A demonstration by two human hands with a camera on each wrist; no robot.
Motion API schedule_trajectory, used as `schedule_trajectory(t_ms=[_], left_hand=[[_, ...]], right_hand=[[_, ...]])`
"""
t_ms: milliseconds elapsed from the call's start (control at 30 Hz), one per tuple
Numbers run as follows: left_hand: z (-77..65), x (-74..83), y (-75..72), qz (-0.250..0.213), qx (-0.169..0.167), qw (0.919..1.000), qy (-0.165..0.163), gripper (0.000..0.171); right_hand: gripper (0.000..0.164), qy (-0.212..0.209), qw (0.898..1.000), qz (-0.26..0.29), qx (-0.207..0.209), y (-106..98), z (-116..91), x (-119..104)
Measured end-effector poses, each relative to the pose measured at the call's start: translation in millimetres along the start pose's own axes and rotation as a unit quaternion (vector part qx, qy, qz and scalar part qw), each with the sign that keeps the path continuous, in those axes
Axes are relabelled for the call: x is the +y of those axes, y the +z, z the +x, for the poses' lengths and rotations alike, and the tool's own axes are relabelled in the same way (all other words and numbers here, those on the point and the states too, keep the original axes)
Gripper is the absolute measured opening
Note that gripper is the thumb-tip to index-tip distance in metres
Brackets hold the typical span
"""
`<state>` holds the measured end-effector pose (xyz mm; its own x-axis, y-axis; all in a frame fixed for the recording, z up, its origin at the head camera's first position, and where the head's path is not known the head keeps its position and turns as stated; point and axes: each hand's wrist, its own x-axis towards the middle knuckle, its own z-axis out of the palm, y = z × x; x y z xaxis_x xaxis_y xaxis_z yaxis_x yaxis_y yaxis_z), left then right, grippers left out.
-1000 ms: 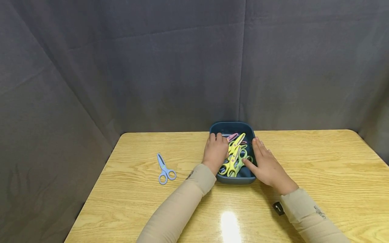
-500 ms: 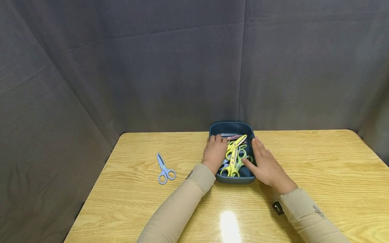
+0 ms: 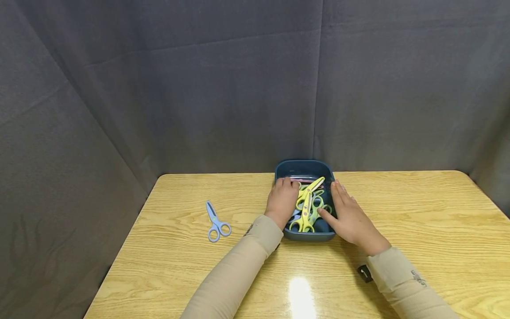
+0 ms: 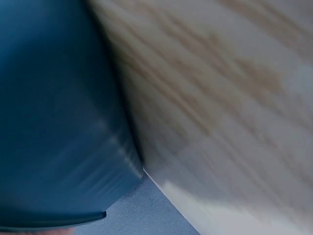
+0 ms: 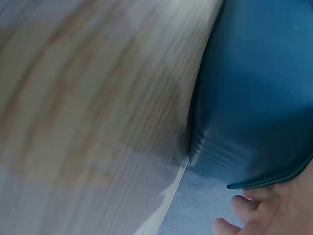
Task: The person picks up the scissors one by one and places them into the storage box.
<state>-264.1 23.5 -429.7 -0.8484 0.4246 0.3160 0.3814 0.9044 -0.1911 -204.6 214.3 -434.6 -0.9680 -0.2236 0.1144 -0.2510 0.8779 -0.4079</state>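
Note:
A dark blue bin (image 3: pixel 308 237) at the table's back edge holds several children's scissors. Yellow scissors (image 3: pixel 305 215) lie uppermost, and green scissors (image 3: pixel 316 207) show beneath them. My left hand (image 3: pixel 282 201) reaches over the bin's left side, its fingertips bent down among the scissors and hidden. Pink scissors (image 3: pixel 304 180) show just beyond those fingers; I cannot tell whether they are gripped. My right hand (image 3: pixel 350 219) rests along the right rim, fingers extended and thumb over the inside. In the right wrist view, its fingers (image 5: pixel 244 208) show beside the rim of the bin (image 5: pixel 254 98).
Blue scissors (image 3: pixel 215 222) lie on the wooden table (image 3: pixel 167 266), left of the left forearm. A grey curtain (image 3: pixel 239 102) hangs behind the table. A small black object (image 3: pixel 364 273) shows by the right cuff.
The pink scissors have tipped lower and flatter in the bin, and the yellow ones have shifted slightly. My left hand has barely moved; my right hand stays on the rim.

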Motion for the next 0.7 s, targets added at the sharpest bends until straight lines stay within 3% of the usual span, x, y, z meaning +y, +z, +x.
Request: schedule_trajectory(t_ms=[400,700], left_hand=[[1.6,-1.8,-3.0,-0.036,-0.006,0.9993,-0.002,0.027],[-2.6,-8.5,0.7,-0.119,0.049,0.9912,-0.033,0.031]], right_hand=[[0.088,-0.001,1.0,0.0,0.002,-1.2,-0.5,0.3],[0.088,0.003,1.0,0.005,-0.003,-0.2,0.4,-2.1]])
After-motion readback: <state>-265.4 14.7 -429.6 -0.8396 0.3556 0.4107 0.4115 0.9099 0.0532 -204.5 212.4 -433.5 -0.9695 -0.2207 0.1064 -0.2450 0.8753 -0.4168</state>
